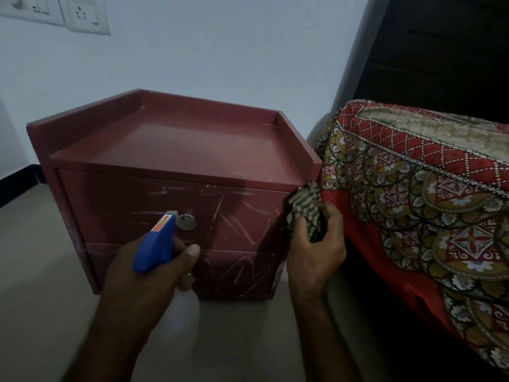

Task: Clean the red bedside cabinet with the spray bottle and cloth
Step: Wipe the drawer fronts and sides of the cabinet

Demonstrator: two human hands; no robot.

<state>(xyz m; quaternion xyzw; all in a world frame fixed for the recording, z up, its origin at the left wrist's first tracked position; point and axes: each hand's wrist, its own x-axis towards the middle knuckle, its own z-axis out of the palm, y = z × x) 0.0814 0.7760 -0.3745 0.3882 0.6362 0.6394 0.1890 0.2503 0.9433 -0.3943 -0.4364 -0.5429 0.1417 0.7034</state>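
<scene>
The red bedside cabinet (pixel 176 150) stands on the floor against the wall, with a raised rim on three sides of its top and scratch marks across its two drawer fronts. My left hand (pixel 146 277) grips a spray bottle with a blue trigger head (pixel 155 244), its nozzle pointing at the upper drawer near the round metal lock (pixel 188 221). The bottle's pale body shows dimly below my fist. My right hand (pixel 316 244) holds a striped cloth (pixel 304 202) bunched against the cabinet's front right corner.
A bed with a red patterned bedspread (pixel 413 194) presses close to the cabinet's right side. A dark headboard (pixel 440 51) rises behind it. Wall sockets (pixel 85 15) sit at the upper left. Pale floor tiles (pixel 41 271) spread to the left and front.
</scene>
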